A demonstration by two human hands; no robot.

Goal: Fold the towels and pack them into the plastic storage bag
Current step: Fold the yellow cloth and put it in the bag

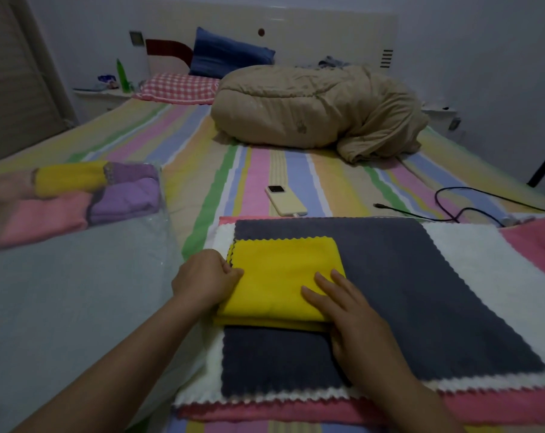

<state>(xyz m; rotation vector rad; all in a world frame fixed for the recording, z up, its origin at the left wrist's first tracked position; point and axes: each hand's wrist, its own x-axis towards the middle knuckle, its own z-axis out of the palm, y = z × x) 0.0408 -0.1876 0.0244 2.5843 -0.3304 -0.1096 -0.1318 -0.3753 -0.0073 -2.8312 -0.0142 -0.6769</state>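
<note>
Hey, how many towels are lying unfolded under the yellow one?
3: a dark grey towel right under the yellow towel, a white towel below that, a pink towel at the bottom. Others may hide underneath.

We cannot see the fingertips of the left hand point(202, 279), which curl out of sight at the edge of the yellow towel point(280, 276), and that towel hides part of the gray towel point(421, 292) beneath it. The plastic storage bag point(163, 214) is blurred and cut by the left edge. The pink towel point(530, 239) and black cable point(471, 210) run off the right edge.
</note>
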